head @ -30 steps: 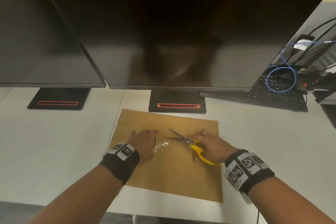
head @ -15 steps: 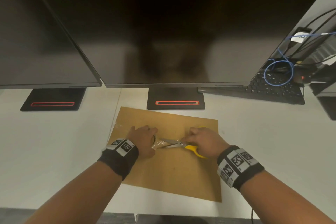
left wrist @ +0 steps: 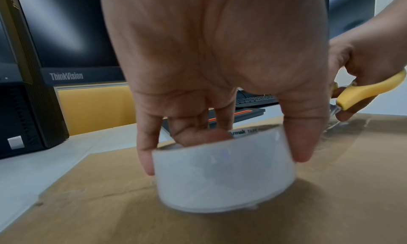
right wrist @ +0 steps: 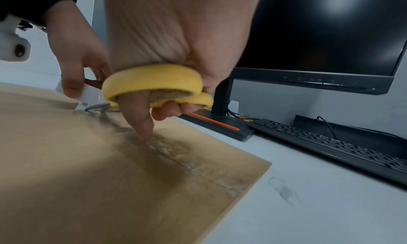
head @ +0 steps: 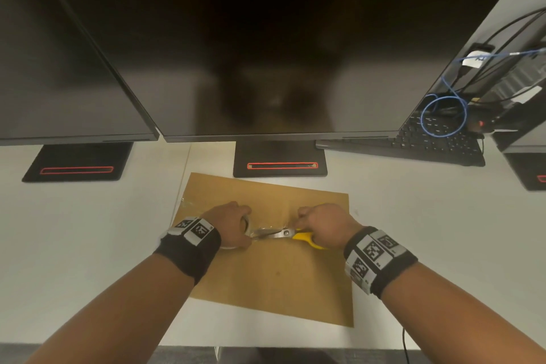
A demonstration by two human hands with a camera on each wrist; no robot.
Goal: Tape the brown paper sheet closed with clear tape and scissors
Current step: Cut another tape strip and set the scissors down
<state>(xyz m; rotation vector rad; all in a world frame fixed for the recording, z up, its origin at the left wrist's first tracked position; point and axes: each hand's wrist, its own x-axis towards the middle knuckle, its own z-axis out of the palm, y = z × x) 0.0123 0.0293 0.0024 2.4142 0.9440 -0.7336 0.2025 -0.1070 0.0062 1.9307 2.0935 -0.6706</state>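
Brown paper sheet [head: 274, 275]: flat on the white desk [head: 88, 245], just in front of the centre monitor stand [head: 280, 159]; matte tan, one straight seam running left to right under a glossy strip of clear tape [right wrist: 193, 162].
Tape roll [left wrist: 222, 174]: translucent white, standing on the sheet on its flat side; printed core partly legible.
Left hand [head: 232, 223]: fingers curled round the roll, some inside the core, thumb on the outer wall.
Scissors [head: 291, 234]: yellow handles, steel blades closed or nearly so, tips at the tape stretched off the roll.
Right hand [head: 323, 223]: fingers clamped through the scissor loops; one fingertip [right wrist: 143, 133] touches the taped seam.
Background: black keyboard [head: 428, 142] at right.
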